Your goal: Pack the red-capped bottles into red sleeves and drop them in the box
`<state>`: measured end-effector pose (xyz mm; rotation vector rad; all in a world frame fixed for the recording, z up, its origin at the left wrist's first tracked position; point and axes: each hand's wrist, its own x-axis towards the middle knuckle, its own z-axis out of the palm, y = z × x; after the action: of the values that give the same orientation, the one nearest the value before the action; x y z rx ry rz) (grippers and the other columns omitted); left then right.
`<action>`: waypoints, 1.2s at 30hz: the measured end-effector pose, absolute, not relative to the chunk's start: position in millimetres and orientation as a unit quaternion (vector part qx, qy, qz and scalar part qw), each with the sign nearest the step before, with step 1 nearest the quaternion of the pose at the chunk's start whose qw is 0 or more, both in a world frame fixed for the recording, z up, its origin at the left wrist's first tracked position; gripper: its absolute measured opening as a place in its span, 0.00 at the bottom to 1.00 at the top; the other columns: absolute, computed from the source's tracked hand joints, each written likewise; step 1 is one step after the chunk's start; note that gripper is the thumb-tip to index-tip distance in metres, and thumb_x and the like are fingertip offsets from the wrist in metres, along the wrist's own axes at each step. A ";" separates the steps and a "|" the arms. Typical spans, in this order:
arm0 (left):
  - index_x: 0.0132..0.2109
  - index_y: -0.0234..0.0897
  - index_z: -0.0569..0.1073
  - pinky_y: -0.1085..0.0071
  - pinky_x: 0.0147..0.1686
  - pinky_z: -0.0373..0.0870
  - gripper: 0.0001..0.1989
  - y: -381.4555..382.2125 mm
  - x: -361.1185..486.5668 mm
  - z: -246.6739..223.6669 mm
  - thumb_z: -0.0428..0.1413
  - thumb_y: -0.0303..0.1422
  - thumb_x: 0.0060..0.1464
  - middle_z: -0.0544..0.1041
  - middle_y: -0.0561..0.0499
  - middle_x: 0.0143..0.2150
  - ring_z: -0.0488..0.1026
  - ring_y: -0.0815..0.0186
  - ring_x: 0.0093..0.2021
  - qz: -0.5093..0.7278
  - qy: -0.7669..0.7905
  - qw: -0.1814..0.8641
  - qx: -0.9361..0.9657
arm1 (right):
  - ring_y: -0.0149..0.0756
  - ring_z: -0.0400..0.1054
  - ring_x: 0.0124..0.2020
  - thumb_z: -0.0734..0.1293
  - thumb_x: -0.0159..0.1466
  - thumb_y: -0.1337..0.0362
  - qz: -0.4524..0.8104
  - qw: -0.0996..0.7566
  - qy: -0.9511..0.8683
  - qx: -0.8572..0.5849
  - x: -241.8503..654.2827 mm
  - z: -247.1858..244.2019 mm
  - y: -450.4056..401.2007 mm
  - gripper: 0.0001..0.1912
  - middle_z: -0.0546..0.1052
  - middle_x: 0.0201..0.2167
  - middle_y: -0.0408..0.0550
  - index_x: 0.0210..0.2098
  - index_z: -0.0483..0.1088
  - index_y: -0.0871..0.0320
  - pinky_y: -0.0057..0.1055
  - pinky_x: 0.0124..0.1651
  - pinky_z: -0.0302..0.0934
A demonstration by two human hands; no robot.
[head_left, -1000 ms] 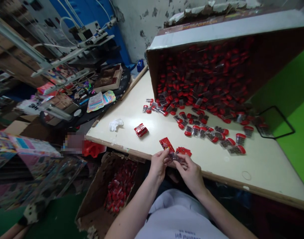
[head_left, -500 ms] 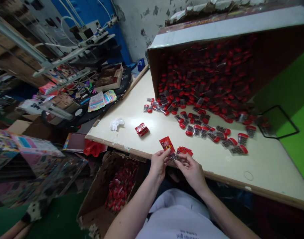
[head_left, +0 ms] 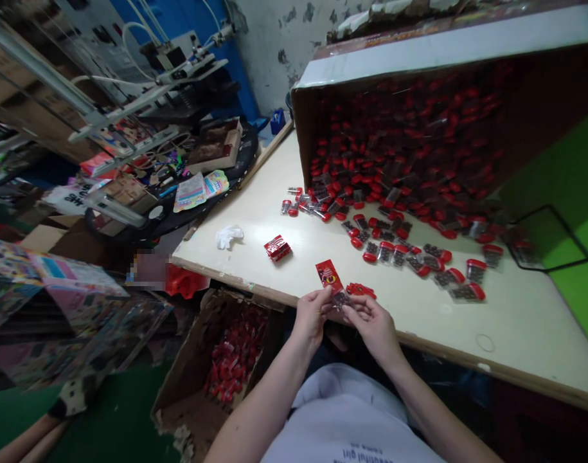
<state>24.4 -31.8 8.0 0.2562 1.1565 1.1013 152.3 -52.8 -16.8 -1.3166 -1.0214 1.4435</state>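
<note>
Left hand [head_left: 311, 316]: narrow pinch, closed on the edge of a red-carded blister packet [head_left: 328, 276], just below the red card.
Right hand [head_left: 373, 328]: narrow pinch, fingertips [head_left: 349, 307] on the packet's clear, dark-filled lower end.
Held packet: upright between both hands, slightly tilted, red card uppermost, above the near edge of the cream workbench [head_left: 515, 315].
Nearest on the bench: small heap of red packets [head_left: 360, 290], just beyond the hands; single bundled red packet [head_left: 277, 247] farther left, beside a crumpled white glove [head_left: 229, 236].
Bench top: scattered blister packets with red caps [head_left: 394, 254], in a loose band spilling from the mouth of a large tipped cardboard carton [head_left: 448, 48], its inside packed with more of the same.
Below the bench edge: open cardboard box [head_left: 178, 399] on the floor, between the forearms and the printed sheets, holding red packets [head_left: 236, 354].
Beyond the bench: round black tabletop [head_left: 245, 145] crowded with colourful printed packets [head_left: 190, 191] and small tools; white tubing [head_left: 134, 38] against a blue panel; stained, peeling wall [head_left: 284, 51].
Right side: green surface [head_left: 573, 302] under a black wire frame [head_left: 549, 238].
</note>
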 end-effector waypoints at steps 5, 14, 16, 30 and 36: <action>0.30 0.28 0.76 0.74 0.31 0.65 0.17 -35.7 27.2 0.7 0.65 0.39 0.37 0.77 0.45 0.27 0.72 0.70 0.26 0.511 0.553 0.647 0.121 | 0.40 0.74 0.36 0.69 0.56 0.57 0.530 0.449 -0.454 -0.558 149.6 -15.2 -56.7 0.15 0.77 0.37 0.51 0.41 0.69 0.57 0.36 0.42 0.70; 0.34 0.28 0.76 0.73 0.29 0.66 0.20 -35.0 22.0 8.5 0.62 0.43 0.42 0.77 0.43 0.30 0.71 0.69 0.27 0.487 0.494 0.709 0.130 | 0.36 0.74 0.34 0.71 0.55 0.57 0.630 0.464 -0.360 -0.508 147.4 -23.9 -58.8 0.15 0.77 0.33 0.47 0.38 0.68 0.58 0.31 0.37 0.70; 0.34 0.28 0.76 0.74 0.27 0.65 0.18 -32.8 21.5 9.9 0.63 0.41 0.42 0.76 0.44 0.29 0.70 0.69 0.26 0.484 0.497 0.708 0.137 | 0.35 0.74 0.34 0.71 0.55 0.58 0.637 0.467 -0.352 -0.502 146.4 -21.1 -58.7 0.15 0.77 0.33 0.46 0.38 0.68 0.58 0.30 0.37 0.70; 0.34 0.29 0.76 0.73 0.31 0.65 0.16 -42.4 29.7 1.5 0.64 0.39 0.41 0.75 0.48 0.27 0.69 0.72 0.25 0.465 0.474 0.738 0.120 | 0.30 0.73 0.29 0.73 0.52 0.58 0.674 0.507 -0.245 -0.478 136.0 -18.6 -52.6 0.17 0.76 0.28 0.42 0.35 0.65 0.58 0.25 0.33 0.68; 0.35 0.29 0.75 0.72 0.28 0.66 0.20 -33.6 23.6 5.1 0.61 0.44 0.43 0.75 0.47 0.28 0.69 0.70 0.24 0.452 0.478 0.746 0.106 | 0.37 0.73 0.30 0.71 0.53 0.54 0.649 0.447 -0.374 -0.489 147.8 -24.3 -52.2 0.19 0.77 0.30 0.45 0.37 0.63 0.55 0.34 0.35 0.68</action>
<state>23.6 -33.6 5.1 0.2319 1.0474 0.9883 147.8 -52.2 -24.3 -1.2118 -0.9264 1.6058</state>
